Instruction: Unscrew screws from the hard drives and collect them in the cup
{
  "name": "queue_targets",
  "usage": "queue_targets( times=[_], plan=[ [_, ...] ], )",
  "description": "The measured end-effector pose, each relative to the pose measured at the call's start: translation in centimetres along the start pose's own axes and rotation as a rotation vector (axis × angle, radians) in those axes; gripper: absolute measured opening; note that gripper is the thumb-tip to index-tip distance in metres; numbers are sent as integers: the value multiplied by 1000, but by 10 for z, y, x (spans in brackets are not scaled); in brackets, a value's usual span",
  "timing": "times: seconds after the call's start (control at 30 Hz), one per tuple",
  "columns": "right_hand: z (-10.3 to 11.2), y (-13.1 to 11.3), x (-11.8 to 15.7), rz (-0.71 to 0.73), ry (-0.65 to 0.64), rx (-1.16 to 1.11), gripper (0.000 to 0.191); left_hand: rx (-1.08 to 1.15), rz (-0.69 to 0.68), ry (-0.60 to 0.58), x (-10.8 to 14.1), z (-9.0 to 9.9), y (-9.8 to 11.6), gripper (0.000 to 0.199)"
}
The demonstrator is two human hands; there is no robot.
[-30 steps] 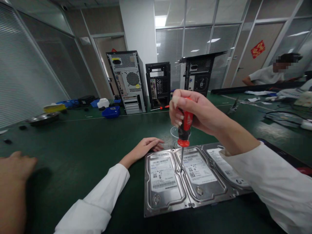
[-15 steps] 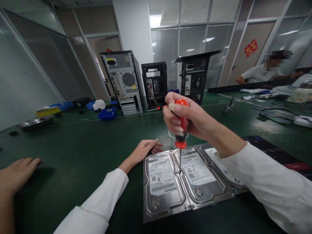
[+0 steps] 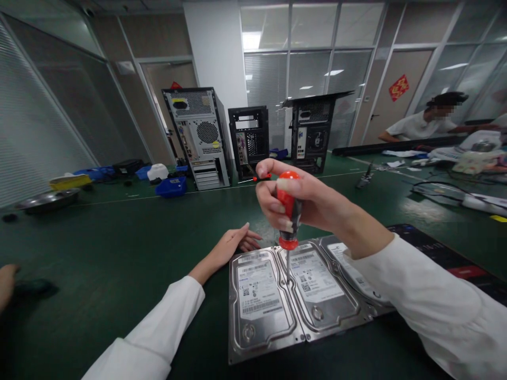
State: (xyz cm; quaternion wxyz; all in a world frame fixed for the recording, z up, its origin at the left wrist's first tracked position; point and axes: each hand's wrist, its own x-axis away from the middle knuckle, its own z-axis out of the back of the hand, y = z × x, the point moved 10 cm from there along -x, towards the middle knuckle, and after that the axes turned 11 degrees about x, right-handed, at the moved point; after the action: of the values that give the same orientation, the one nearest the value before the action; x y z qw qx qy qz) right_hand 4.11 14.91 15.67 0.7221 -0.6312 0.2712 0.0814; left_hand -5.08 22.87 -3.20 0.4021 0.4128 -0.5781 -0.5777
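My right hand (image 3: pixel 311 198) is closed around the red and black handle of a screwdriver (image 3: pixel 288 243), held upright. Its shaft points down at the edge where two silver hard drives meet, the left drive (image 3: pixel 259 311) and the middle drive (image 3: pixel 322 285). Whether the tip sits in a screw cannot be made out. A third hard drive (image 3: pixel 344 258) lies to the right, partly hidden by my right forearm. My left hand (image 3: pixel 233 245) rests on the table by the left drive's far corner, fingers stretched out and holding nothing.
Three computer cases, left (image 3: pixel 204 132), middle (image 3: pixel 249 137) and right (image 3: pixel 315 132), stand across the green table (image 3: pixel 166 232). A black flat box (image 3: pixel 420 243) lies right of the drives. Another person's hand (image 3: pixel 6 282) is at the left edge; a person (image 3: pixel 420 126) sits far right.
The fingers of my right hand have loosened and shifted around the handle, while the screwdriver stays upright. The other person's hand at the left has drawn back toward the edge.
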Motion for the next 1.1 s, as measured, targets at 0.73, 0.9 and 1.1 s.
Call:
queue_targets(
  times=[0.73,0.9,1.1],
  plan=[
    [16,8,2,-25,82,31,18,-18,20,-3,-1,-1,-3,69],
    [16,9,1,-25,124,-36,22,-33,5,-25,1,-2,-1,59],
    [17,13,3,-54,104,24,19,-142,-25,-96,4,-8,1,42]
  ],
)
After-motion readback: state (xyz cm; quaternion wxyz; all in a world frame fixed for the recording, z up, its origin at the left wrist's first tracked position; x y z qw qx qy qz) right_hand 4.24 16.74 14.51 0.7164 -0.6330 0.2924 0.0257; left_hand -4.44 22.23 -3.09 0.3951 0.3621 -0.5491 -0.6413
